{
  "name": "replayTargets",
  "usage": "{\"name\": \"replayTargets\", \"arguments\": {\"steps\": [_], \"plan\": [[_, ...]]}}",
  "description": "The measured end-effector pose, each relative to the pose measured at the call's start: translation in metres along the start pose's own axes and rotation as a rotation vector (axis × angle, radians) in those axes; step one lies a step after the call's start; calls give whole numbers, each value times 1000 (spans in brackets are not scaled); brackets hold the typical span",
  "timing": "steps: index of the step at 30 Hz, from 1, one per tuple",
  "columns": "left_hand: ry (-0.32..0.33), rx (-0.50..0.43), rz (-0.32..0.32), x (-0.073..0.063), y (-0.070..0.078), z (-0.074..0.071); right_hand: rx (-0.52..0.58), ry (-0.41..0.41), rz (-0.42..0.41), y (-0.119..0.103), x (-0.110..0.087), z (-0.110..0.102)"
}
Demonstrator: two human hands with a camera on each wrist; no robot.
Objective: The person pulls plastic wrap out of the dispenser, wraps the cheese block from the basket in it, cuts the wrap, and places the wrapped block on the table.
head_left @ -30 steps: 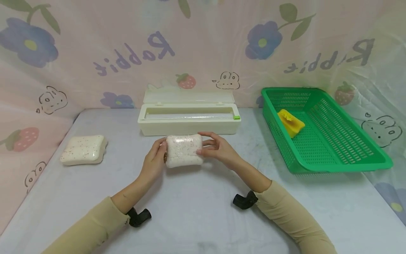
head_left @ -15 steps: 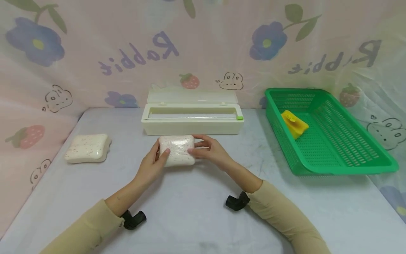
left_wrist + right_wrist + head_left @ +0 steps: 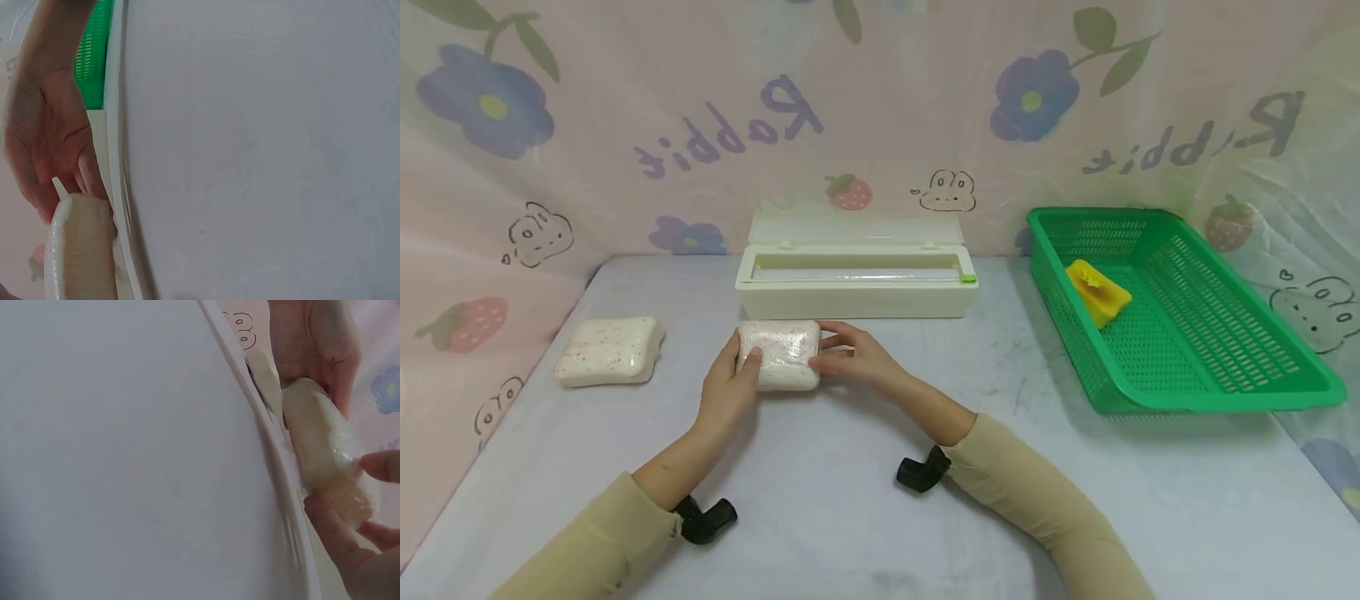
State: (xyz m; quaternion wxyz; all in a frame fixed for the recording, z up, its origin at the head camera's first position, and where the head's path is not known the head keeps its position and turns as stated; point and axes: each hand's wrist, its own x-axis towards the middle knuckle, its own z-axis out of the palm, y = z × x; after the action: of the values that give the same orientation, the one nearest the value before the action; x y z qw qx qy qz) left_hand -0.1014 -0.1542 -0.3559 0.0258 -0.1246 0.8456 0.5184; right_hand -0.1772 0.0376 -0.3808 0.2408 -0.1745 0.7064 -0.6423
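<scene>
Speckled white block (image 3: 784, 354) lies between the two hands, to the right of the left hand (image 3: 724, 392) and to the left of the right hand (image 3: 859, 358). Its longer axis runs across, from one hand to the other. Left hand grips the near-left end, with its thumb on the upper face; right hand pinches the opposite end between thumb and fingers. Whether the underside touches the table (image 3: 842, 500), I cannot tell. The second speckled block (image 3: 606, 352) lies well to the left of the left hand, which is the nearer one to it. Just beyond both hands stands the white box (image 3: 857, 304) with its lid raised. Compared with half a second ago, the held block and both hands are farther left, so the gap to the second block is smaller.
</scene>
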Motion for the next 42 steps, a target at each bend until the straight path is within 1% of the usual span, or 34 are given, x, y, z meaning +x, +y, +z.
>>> {"name": "replayTargets", "arguments": {"steps": [6, 9, 12, 15, 19, 22, 28, 30, 32, 35, 38, 40, 42], "plan": [[96, -17, -25, 6, -6, -10, -36, 24, 6, -3, 16, 16], [145, -50, -51, 9, -10, -16, -30, 25, 13, -4, 25, 25], [180, -86, -67, 13, -14, -21, -25, 35, 13, -3, 34, 34], [181, -93, -81, 16, -18, -28, -15, 49, 18, -4, 41, 43], [156, -73, -104, 21, -24, -38, 20, 70, 40, -4, 48, 53], [147, -66, -119, 24, -27, -43, 36, 78, 36, -3, 52, 59], [137, -74, -145, 29, -30, -51, 28, 69, 9, -4, 56, 67], [129, -74, -145, 31, -31, -53, 23, 52, 11, -3, 57, 68], [120, -56, -145, 32, -32, -55, -18, 33, 12, -3, 59, 69], [108, -16, -145, 32, -32, -57, -136, 9, 5, -4, 59, 69], [116, 32, -145, 33, -31, -57, -230, 0, 0, -6, 58, 69], [135, 56, -135, 34, -30, -56, -242, -12, -3, -7, 58, 68], [163, 77, -113, 34, -29, -55, -233, -31, -3, -7, 57, 67]]}}
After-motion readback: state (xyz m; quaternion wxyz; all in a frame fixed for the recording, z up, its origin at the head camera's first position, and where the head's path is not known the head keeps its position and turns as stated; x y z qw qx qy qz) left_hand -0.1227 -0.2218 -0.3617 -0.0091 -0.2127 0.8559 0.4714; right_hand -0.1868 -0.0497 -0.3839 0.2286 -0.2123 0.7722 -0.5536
